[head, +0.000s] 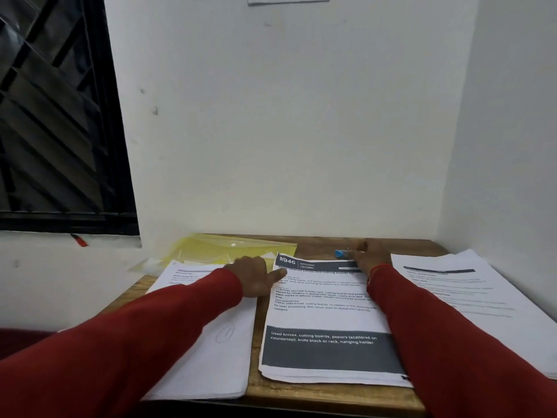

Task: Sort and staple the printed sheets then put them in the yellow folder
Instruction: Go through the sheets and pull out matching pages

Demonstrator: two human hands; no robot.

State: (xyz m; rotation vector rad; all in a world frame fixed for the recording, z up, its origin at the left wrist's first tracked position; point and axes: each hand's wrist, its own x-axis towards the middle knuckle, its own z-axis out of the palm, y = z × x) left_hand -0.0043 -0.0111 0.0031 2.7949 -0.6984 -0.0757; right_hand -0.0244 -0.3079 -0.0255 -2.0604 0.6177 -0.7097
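Your red sleeves (pixel 126 336) fill the near edge and run out over the wooden table (pixel 301 393), which carries three stacks of printed sheets. Biggest in view is the middle stack (pixel 325 354), long axis running near to far, its "Kitchen" header at the far end; the left stack (pixel 217 357) lies just beside it and the right stack (pixel 470 294) sits a little apart. At the far left, against the wall, lies the yellow folder (pixel 229 248), partly under the left stack's far edge. Your left hand (pixel 256 276) presses on the middle stack's far-left corner with fingers curled and one fingertip extended. Your right hand (pixel 366 256) reaches past that stack's far-right corner to the small blue stapler (pixel 340 253), fingers touching its right end; whether they have closed round it you cannot tell. That stapler lies just beyond the header, so the right hand is clearly the nearer one for bringing it to a corner, probably the next step.
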